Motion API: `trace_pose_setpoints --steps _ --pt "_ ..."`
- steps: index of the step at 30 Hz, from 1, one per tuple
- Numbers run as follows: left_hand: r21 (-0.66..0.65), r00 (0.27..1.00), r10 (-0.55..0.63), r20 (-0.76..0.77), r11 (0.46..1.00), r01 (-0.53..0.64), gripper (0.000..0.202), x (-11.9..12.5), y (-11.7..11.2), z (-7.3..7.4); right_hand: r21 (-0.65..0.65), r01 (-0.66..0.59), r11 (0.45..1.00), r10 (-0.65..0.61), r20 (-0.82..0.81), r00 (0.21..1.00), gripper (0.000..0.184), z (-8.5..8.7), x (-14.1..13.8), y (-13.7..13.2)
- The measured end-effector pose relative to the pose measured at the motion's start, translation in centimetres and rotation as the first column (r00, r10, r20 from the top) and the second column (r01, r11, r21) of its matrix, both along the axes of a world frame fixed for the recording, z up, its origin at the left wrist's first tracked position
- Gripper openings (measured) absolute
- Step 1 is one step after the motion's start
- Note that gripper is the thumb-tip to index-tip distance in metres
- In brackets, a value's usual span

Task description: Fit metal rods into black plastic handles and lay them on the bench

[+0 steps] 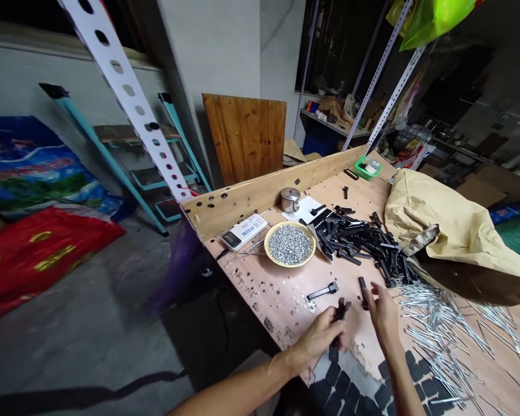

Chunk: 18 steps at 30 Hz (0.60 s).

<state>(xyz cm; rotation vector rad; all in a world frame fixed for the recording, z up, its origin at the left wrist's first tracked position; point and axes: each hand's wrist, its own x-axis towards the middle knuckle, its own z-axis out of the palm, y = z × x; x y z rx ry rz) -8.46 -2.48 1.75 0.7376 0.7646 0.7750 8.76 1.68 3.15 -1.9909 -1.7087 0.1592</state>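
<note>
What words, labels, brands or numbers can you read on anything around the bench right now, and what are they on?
No text is clearly readable.
White box: small print, too small to read.
Little screen beside the box: too small to read.
Red sack: yellow characters, too blurred to read.
Blue sack: lettering, too blurred to read.

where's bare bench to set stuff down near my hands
The barest plywood bench lies between the wooden back board and the pile of black plastic parts, with a few parts dotted on it. A narrow gap sits between the lone black part and the pile, just beyond the right hand. Steel rods crowd the right side.
</note>
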Motion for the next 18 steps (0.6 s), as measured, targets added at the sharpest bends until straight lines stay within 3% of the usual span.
trace_pose_setpoints --steps 3,5,8,11,13,15,17,18 --pt "-0.108 0.998 0.039 0.052 0.994 -0.033 0.028 -0.7 0.1 -0.2 0.017 0.011 1.0 -0.012 0.05 0.999 0.04 -0.3 0.5 3.2" --pt "-0.195 0.995 0.031 0.097 0.981 -0.011 0.036 -1.2 0.3 -0.4 0.042 -0.005 0.999 0.002 0.068 0.998 0.04 -0.3 0.0 3.3" --pt "-0.335 0.977 0.026 0.209 0.941 0.047 0.037 -1.6 0.9 -0.5 0.241 -0.073 0.968 0.053 0.089 0.995 0.034 -0.2 -1.8 0.4" --pt "-0.358 0.94 0.065 0.334 0.931 0.063 0.037 -1.3 1.7 -0.4 0.403 -0.233 0.885 0.224 0.071 0.972 0.019 -0.3 -4.0 -3.9" --pt "-0.296 0.932 0.103 0.348 0.955 0.005 0.037 -1.2 2.3 -0.1 0.385 -0.385 0.839 0.388 0.075 0.919 0.015 -0.6 -4.9 -5.6" --pt "-0.119 0.967 0.155 0.204 0.984 -0.133 0.033 -1.6 3.2 0.1 0.324 -0.442 0.837 0.451 0.05 0.891 0.019 -0.8 -4.7 -5.3" --pt "0.206 0.961 0.256 -0.1 0.951 -0.232 0.023 -2.3 4.1 0.3 0.235 -0.348 0.908 0.354 0.018 0.935 0.026 -1.0 -3.4 -3.0" --pt "0.387 0.906 0.33 -0.266 0.897 -0.213 0.018 -2.7 4.6 0.3 0.191 -0.273 0.943 0.275 0.014 0.961 0.028 -1.1 -2.6 -1.3"
